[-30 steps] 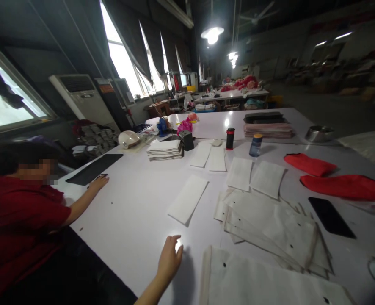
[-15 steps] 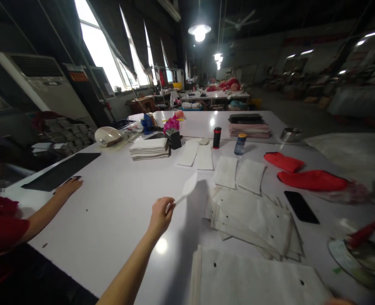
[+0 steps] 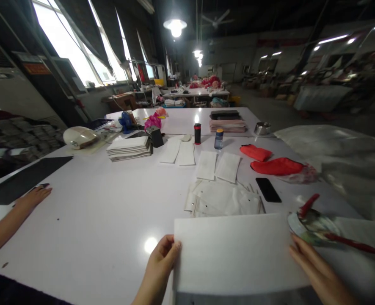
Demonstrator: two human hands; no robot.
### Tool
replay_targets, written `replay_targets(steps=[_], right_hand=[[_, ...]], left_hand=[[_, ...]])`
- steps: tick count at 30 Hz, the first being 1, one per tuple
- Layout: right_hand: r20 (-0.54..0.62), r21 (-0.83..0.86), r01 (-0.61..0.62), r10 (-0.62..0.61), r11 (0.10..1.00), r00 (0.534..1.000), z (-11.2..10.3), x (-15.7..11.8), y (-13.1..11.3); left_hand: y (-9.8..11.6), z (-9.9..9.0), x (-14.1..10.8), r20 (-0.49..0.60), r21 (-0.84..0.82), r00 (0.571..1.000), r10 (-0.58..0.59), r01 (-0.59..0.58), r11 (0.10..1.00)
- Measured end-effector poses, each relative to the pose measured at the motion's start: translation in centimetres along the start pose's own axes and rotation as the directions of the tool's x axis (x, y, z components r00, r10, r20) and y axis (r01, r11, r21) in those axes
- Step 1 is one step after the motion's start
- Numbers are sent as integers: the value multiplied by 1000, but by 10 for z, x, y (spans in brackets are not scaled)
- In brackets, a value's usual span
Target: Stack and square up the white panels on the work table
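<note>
A wide white sheet (image 3: 235,254) is held up over the near part of the table. My left hand (image 3: 164,258) pinches its left edge between thumb and fingers. At the right edge my right hand (image 3: 317,264) grips the sheet, its fingers partly behind it. Beyond the sheet lies a pile of off-white pieces with small dark holes (image 3: 225,198). Two small white pieces (image 3: 206,166) lie past that pile, with another white pair (image 3: 186,153) farther back. What lies directly beneath the sheet is mostly hidden.
A bowl (image 3: 314,226) with red-handled tools stands at the right, near a black phone (image 3: 268,189) and red cloth items (image 3: 276,166). Bottles (image 3: 197,134) stand mid-table, left of them a white stack (image 3: 129,148). At far left, another person's hand (image 3: 37,195) rests beside dark material.
The view has shifted right. My left hand has left the small white piece it held and now grips the wide sheet. My right hand, barely visible before, has come into view at the sheet's other side.
</note>
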State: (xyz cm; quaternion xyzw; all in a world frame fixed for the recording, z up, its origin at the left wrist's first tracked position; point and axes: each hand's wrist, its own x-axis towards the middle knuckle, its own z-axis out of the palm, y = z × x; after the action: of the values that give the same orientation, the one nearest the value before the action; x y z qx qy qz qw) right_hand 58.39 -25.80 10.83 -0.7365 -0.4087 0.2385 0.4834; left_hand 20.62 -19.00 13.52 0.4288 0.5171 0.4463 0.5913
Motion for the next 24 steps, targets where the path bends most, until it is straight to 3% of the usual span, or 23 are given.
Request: replay_targets(steps=[2, 5, 8, 12, 16, 24], right_hand=[[73, 56, -71, 67, 996, 995, -2, -1, 17], [204, 73, -121, 104, 990, 973, -2, -2, 47], [231, -7, -46, 47, 999, 972, 0, -4, 81], [307, -76, 7, 17, 997, 952, 1, -5, 113], [337, -67, 0, 23, 998, 941, 5, -7, 118], [323, -24, 88, -76, 996, 943, 7, -9, 112]], left_hand=[[-23, -1, 3, -74, 122, 997, 18, -9, 992], [-45, -5, 0, -152, 366, 978, 143, -79, 927], [-54, -5, -6, -144, 537, 968, 208, -100, 838], [-61, 0, -12, -88, 634, 970, 228, -122, 764], [-68, 1, -13, -65, 655, 972, 228, -130, 744], [-78, 0, -9, -93, 560, 979, 184, -101, 822]])
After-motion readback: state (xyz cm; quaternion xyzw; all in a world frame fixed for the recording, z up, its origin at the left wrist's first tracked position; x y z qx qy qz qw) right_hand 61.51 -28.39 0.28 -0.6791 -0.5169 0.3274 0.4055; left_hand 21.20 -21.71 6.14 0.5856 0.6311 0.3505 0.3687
